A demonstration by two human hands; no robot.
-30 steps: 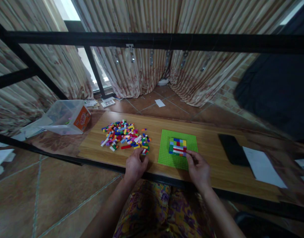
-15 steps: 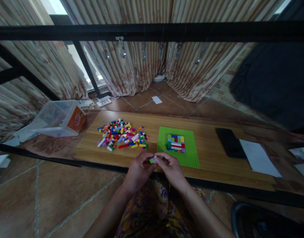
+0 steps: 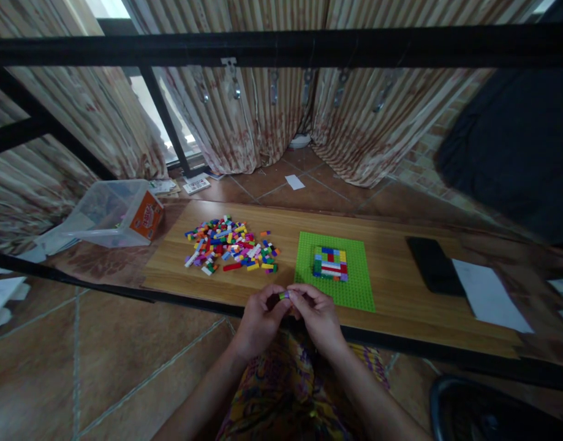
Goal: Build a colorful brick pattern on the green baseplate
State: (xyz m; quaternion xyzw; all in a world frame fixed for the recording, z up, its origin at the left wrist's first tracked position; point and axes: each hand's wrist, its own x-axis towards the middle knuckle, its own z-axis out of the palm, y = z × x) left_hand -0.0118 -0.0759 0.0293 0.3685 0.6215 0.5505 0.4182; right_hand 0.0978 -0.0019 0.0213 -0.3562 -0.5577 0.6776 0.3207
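My left hand [image 3: 261, 318] and my right hand [image 3: 317, 315] meet above the near edge of the table. Between their fingertips they pinch small building bricks [image 3: 284, 295], green and purple, mostly covered by the fingers. Just beyond my right hand lies a green baseplate [image 3: 359, 288]. On it stands a low square brick build [image 3: 331, 264] in mixed colours, with red and white rows in its middle. To the left, a loose pile of building bricks [image 3: 230, 245] is spread over the wooden table [image 3: 281, 229].
A clear plastic box [image 3: 111, 214] with an orange label stands left of the table. At the right lie a dark flat object [image 3: 434, 264] and a white sheet of paper [image 3: 490, 294]. A black rail [image 3: 281, 48] crosses in front of the curtains.
The bricks between my fingers have turned, showing less of their green and purple faces. Both hands stay together in nearly the same place, and the view has shifted slightly.
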